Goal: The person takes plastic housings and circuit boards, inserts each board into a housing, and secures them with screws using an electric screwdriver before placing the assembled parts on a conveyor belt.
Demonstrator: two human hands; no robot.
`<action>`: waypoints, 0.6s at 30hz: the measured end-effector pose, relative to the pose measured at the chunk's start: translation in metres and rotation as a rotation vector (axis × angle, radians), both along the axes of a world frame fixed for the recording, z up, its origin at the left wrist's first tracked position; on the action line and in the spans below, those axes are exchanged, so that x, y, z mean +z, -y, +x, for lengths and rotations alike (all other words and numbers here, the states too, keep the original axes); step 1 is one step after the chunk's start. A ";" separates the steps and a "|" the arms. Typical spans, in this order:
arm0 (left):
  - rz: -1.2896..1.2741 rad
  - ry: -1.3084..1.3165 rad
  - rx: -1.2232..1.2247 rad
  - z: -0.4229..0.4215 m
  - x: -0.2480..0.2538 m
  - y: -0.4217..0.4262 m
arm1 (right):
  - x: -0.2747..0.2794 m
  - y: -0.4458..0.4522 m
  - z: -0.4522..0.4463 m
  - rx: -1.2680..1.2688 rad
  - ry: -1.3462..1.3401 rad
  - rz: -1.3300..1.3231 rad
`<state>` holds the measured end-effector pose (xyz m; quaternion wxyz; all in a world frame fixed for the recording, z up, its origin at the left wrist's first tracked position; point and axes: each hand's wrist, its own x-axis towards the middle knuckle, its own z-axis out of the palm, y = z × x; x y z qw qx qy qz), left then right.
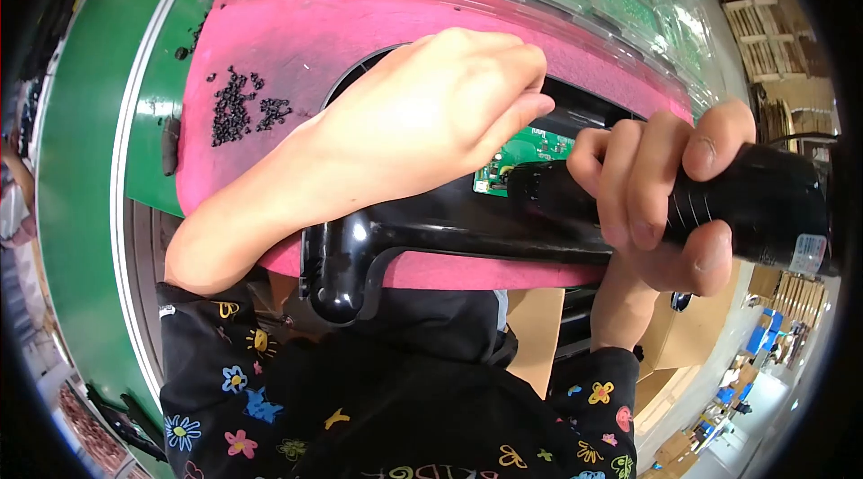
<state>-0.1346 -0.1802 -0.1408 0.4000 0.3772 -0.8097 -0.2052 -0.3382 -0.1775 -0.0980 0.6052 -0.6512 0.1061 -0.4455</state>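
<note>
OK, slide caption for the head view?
Right hand gripping a black tool over a green circuit board in a black housing, left hand close by.

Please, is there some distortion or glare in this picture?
Head view: strong fisheye bending, with dark corners; the left hand looks nearly washed out by light; bright glare spots on the glossy black housing; the label on the black tool is unreadable.

Circuit board (520,154) partly covered; tool label (810,252) text too small.
</note>
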 end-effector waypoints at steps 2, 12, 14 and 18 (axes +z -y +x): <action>0.014 0.010 0.000 0.001 -0.004 0.001 | 0.001 0.003 0.000 0.077 0.015 -0.038; -0.060 -0.013 -0.039 0.004 -0.012 -0.003 | 0.009 0.005 0.010 0.241 -0.085 0.008; -0.078 -0.031 -0.048 0.004 -0.013 -0.003 | 0.013 -0.001 0.013 0.254 -0.129 0.025; -0.045 -0.055 -0.055 0.006 -0.018 -0.005 | 0.020 -0.003 0.013 0.220 -0.240 0.014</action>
